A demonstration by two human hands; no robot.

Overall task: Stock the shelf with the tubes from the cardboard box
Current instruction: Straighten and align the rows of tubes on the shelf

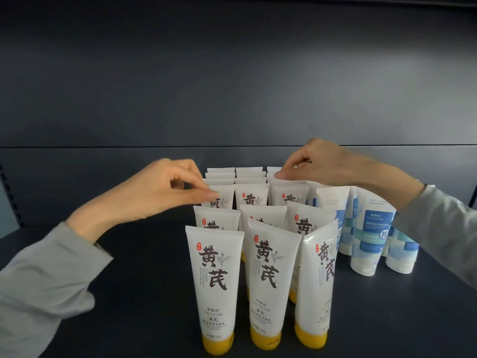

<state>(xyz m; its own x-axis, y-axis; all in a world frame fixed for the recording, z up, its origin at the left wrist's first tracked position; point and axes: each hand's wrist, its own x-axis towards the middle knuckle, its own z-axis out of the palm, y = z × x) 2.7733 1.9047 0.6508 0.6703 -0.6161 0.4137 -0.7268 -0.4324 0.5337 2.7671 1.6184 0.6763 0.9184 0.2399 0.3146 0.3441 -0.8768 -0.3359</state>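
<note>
Yellow-capped tubes [216, 280] stand mid-frame on the shelf [144, 293], long axes upright, caps down, crimped ends up; left hand [165, 187] pinches a left-column tube [227, 195] by its top; right hand [317, 164] pinches a right-column tube [291, 182], farther back.

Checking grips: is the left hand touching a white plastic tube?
Touching. Head view shows the left hand pinching the crimped top of a left-column white plastic tube.
</note>
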